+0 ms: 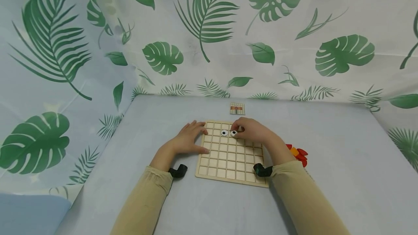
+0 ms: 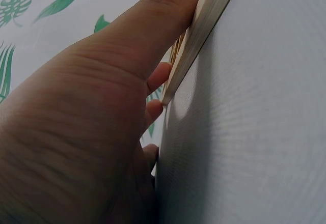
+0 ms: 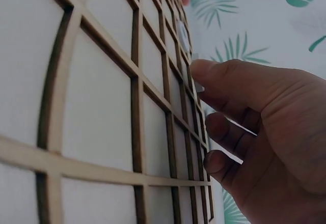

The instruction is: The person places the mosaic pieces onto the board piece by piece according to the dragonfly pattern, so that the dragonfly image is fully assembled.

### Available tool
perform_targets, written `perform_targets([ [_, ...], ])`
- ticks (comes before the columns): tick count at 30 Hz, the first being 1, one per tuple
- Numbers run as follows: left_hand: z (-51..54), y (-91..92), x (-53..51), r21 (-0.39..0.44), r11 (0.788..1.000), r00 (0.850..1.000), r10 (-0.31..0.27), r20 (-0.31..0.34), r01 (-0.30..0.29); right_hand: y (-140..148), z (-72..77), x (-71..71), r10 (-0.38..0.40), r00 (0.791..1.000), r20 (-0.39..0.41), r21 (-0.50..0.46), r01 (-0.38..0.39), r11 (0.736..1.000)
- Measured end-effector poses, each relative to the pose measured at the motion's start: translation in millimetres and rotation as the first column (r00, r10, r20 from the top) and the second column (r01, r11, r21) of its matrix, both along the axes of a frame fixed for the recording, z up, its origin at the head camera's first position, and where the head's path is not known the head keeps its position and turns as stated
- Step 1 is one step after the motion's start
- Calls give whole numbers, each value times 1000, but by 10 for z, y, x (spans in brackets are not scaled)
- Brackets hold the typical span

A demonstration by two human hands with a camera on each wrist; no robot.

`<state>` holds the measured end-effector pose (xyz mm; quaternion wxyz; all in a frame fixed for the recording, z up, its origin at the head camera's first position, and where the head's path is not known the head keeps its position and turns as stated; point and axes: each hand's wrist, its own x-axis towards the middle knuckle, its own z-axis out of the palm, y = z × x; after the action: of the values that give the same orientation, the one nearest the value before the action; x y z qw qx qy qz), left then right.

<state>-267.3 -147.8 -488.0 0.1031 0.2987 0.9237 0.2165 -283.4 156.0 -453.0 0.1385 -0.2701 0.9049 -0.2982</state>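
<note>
A square wooden grid board (image 1: 222,163) lies on the table under both hands. My left hand (image 1: 187,140) rests at its left side, thumb and fingers spread over the edge; the left wrist view shows the thumb against the board's edge (image 2: 196,40). Between thumb and fingers, my right hand (image 1: 254,130) pinches a white eye piece (image 1: 233,133) at an upper cell. Another eye piece (image 1: 224,132) sits just left of it on the grid. In the right wrist view, the right hand (image 3: 275,112) is close over the grid, partly hiding the pinched piece.
Beyond the board lies a small pattern card (image 1: 237,108) with a grid picture. Red and orange pieces (image 1: 295,152) lie to the right, partly hidden by the right forearm. A leaf-patterned curtain (image 1: 209,71) stands behind the table and on its left.
</note>
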Motion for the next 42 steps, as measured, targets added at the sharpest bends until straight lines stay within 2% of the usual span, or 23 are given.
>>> perform_targets([
  [7,13,10,-1,-7,1000,1000,4,2,-4,-65,-29,-7,-3,1000,1,17,3,1000],
  [13,3,5,-2,4,1000,1000,-4,-12,4,-63,-42,4,-44,999,23,3,44,999],
  [19,-3,5,-3,9,1000,1000,-7,-18,7,-52,-50,23,-90,996,-15,14,91,996],
  [28,1,7,-3,1,1000,1000,-7,-6,7,-44,-88,14,-90,996,-26,0,90,996],
  [35,-21,6,6,-17,1000,1000,3,6,-3,-31,-108,29,-85,996,-5,-16,85,996],
  [42,-7,3,-6,-14,1000,1000,6,9,-6,-51,-69,44,-98,995,-10,-22,98,995],
])
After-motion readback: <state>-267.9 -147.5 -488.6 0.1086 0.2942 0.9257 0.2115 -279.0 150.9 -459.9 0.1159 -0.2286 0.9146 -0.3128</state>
